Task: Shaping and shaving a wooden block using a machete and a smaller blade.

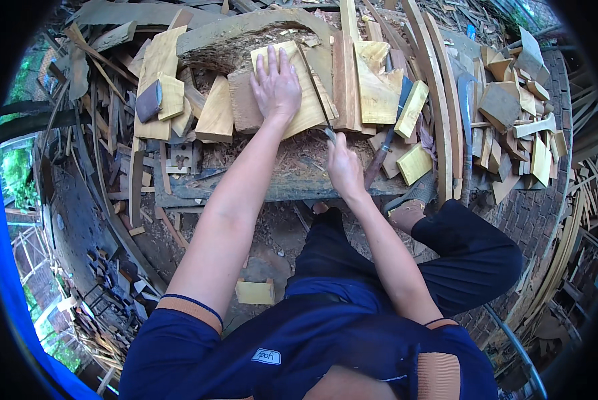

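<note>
My left hand lies flat with fingers spread on a pale yellow board, pressing it from above. A brown wood block shows beside and partly under the board. My right hand is closed round the handle end of a hand tool with a long, narrow, dark blade; its handle is mostly hidden in the fist. The blade runs along the board's right part, pointing away from me. I cannot tell whether it is a saw or a file.
A wooden bench carries sawdust and offcuts. Right of my hand lies a dark-handled bladed tool near a yellow block. Long curved strips stand farther right, beside a heap of wood pieces. Another yellow block is on the floor.
</note>
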`<action>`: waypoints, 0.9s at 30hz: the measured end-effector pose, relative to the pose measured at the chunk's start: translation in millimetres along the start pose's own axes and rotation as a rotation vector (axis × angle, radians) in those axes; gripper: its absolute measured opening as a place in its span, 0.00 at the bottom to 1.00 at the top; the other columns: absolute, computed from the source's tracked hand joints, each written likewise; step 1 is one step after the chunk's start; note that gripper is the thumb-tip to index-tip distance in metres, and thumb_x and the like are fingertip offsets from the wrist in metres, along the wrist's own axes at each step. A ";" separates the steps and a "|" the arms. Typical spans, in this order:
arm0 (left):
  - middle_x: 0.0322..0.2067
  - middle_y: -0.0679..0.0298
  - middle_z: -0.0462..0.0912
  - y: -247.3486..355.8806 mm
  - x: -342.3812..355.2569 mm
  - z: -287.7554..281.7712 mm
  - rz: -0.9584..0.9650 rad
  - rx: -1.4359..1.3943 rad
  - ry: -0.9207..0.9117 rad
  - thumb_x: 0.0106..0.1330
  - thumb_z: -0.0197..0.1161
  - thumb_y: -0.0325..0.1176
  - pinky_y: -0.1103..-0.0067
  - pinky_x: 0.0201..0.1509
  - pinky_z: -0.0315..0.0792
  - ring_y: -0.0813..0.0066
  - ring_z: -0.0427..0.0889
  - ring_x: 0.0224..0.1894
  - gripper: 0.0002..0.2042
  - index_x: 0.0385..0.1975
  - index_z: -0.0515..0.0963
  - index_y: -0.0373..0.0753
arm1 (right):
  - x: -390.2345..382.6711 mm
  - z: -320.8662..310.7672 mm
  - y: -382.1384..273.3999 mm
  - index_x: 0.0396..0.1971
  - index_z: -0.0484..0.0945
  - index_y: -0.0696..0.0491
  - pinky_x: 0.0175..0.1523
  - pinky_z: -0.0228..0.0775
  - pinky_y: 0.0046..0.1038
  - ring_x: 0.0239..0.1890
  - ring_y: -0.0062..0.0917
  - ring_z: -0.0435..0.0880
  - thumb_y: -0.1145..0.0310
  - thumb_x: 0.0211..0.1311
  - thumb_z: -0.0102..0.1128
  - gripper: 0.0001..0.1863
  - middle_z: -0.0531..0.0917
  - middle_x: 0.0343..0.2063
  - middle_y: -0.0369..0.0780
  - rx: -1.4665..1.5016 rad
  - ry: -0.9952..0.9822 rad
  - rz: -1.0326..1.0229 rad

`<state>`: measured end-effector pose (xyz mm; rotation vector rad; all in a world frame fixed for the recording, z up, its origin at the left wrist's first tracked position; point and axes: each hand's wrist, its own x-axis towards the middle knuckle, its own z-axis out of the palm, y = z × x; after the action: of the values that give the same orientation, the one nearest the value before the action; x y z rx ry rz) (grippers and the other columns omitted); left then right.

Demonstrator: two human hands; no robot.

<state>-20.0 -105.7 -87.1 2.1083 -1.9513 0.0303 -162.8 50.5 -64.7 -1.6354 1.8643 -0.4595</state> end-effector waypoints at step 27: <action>0.72 0.65 0.52 -5.4 -5.4 -0.4 -0.004 0.008 -0.018 0.74 0.39 0.45 0.60 0.74 0.46 0.61 0.48 0.73 0.25 0.69 0.59 0.48 | -8.5 14.3 13.5 0.39 0.62 0.56 0.28 0.70 0.54 0.25 0.56 0.80 0.64 0.71 0.44 0.10 0.79 0.18 0.56 0.056 0.022 -0.049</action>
<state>-15.1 -100.0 -88.7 2.1241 -1.9605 0.0184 -163.4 63.0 -82.0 -1.6479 1.8147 -0.5475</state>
